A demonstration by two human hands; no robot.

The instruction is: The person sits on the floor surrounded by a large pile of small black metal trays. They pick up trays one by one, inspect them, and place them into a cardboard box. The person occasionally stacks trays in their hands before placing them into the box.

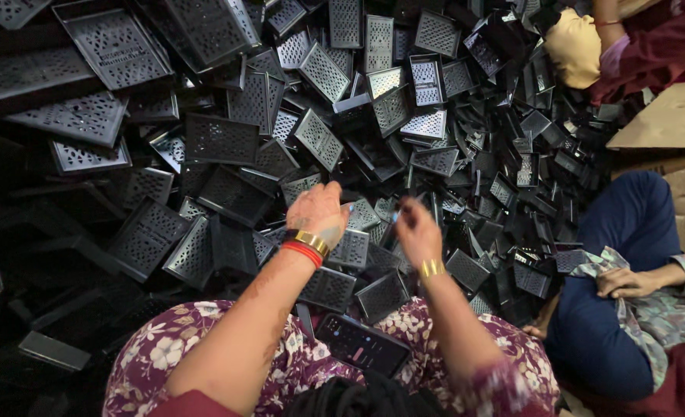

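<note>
Black perforated trays (319,139) lie heaped under both hands; whether either hand grips one is unclear.

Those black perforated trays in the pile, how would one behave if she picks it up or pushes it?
A black perforated tray looks like thin moulded plastic, so probably light and fairly stiff. Flat sides suggest it slides, not rolls. The heap is loose, so pushing one near the left hand likely shifts its neighbours.

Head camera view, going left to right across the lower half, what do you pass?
Black perforated trays → left hand → right hand → another person's hand resting on a blue-clad knee.
</note>
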